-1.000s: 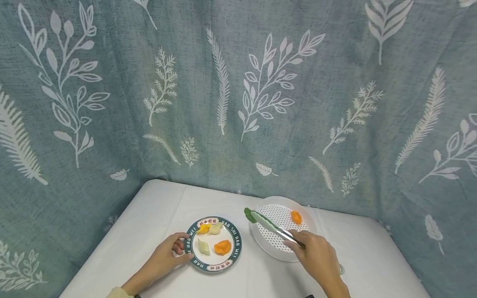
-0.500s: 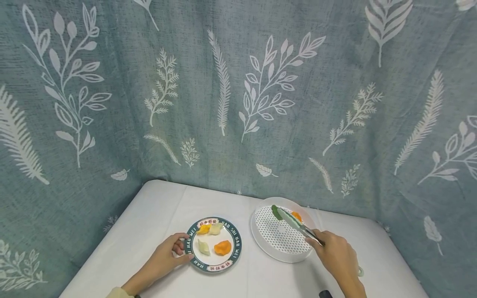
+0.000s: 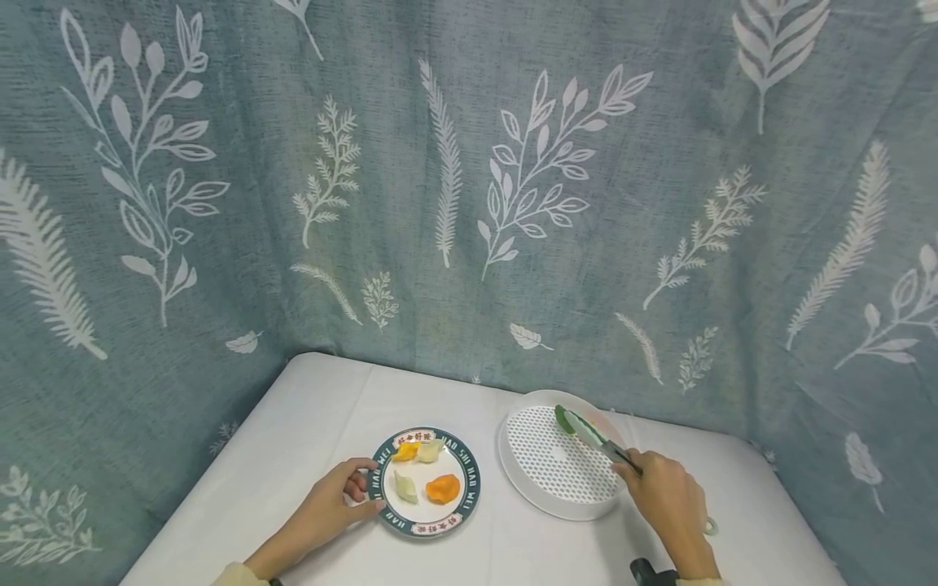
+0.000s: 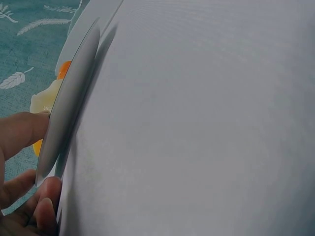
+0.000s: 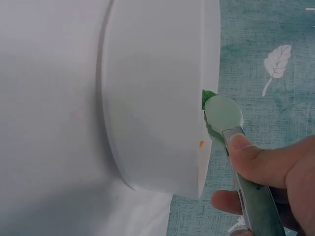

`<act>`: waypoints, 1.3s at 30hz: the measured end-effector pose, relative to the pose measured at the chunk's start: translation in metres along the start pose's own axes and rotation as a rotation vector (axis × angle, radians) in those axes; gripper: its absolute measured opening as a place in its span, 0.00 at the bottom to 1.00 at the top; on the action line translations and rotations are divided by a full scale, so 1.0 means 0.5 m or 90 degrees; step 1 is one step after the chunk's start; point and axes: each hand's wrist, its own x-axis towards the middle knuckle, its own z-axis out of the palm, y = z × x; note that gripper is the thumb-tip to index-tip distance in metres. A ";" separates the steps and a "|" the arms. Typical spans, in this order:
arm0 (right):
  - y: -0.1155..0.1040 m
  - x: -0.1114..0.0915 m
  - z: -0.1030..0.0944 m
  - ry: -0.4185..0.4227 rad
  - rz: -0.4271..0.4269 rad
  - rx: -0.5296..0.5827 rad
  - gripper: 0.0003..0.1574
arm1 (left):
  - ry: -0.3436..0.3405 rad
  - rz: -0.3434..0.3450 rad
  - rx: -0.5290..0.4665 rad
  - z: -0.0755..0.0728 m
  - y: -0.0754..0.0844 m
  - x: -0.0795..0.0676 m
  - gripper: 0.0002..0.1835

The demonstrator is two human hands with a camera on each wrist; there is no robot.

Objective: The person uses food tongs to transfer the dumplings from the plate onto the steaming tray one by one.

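By my reading the dumpling handling is partway through, and I take the green-rimmed plate [image 3: 471, 486] as my landmark. Four dumplings lie on it: a yellow dumpling [image 3: 406, 452] and a cream dumpling [image 3: 429, 451] side by side toward its far edge, a pale green dumpling [image 3: 405, 488] on the left of its front half, and an orange dumpling [image 3: 443, 489] to the right of that one. These four are untouched by the tongs [image 3: 604, 444], so I count them as outside whatever has been dealt with. The white steamer basket [image 3: 560, 468] stands to the right of the plate and a little beyond it, clearly apart. Over there I have a dark green piece [image 3: 562, 418], most likely another dumpling, at the tips of the tongs above the basket's far part; I cannot tell whether it touches the perforated floor, so I would not call it placed. My right wrist feed also shows an orange fleck [image 5: 201, 144] inside the basket's rim, too small to name. The right hand [image 3: 667, 492], well right of the plate, is wrapped around the tongs. The left hand [image 3: 337, 500] grips the plate's left rim, thumb against the edge and fingers curled about it, which I judge is simply steadying it.
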 end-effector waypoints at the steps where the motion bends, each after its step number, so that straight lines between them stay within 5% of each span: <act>1: 0.002 0.001 0.003 0.000 -0.001 -0.005 0.22 | -0.001 -0.001 0.001 0.001 0.000 0.000 0.35; 9: 0.004 0.015 0.021 -0.007 -0.001 -0.014 0.22 | 0.003 -0.002 0.004 0.002 0.002 0.001 0.34; 16: -0.008 0.020 0.023 -0.034 0.045 -0.028 0.34 | -0.003 0.005 0.003 0.004 0.001 0.003 0.35; 24: -0.016 0.012 0.018 0.001 0.031 -0.003 0.37 | 0.006 0.002 0.012 0.002 0.003 0.000 0.35; 39: -0.082 -0.064 -0.006 0.019 -0.033 0.057 0.37 | 0.004 -0.001 0.012 0.002 0.005 -0.002 0.34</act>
